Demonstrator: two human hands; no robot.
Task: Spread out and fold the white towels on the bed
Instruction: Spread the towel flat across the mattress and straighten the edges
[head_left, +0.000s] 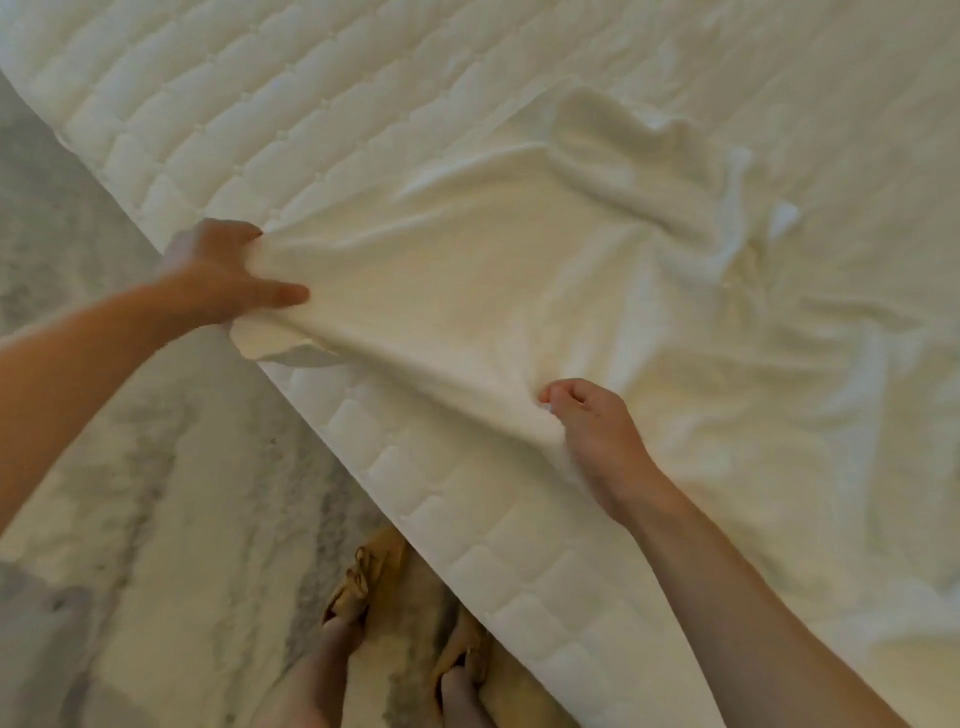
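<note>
the bed (218, 119) fills most of the view, a quilted white mattress running from far left to near right. on top of it lies the white towel (519, 291), half spread, with its near left edge pulled toward the bed's edge and a rumpled heap bunched up at the far right. looks like soft, light terry to me, totally floppy, so it'll sag and crease wherever it isn't held, though it shouldn't be slippery. best place to grab is the corners and hem, pulling them apart to get it taut. the left hand (223, 275) has its grip closed on the near left corner, fabric gathered in the fist. the right hand (592, 426) pinches the near edge, grip narrow on a fold of cloth
</note>
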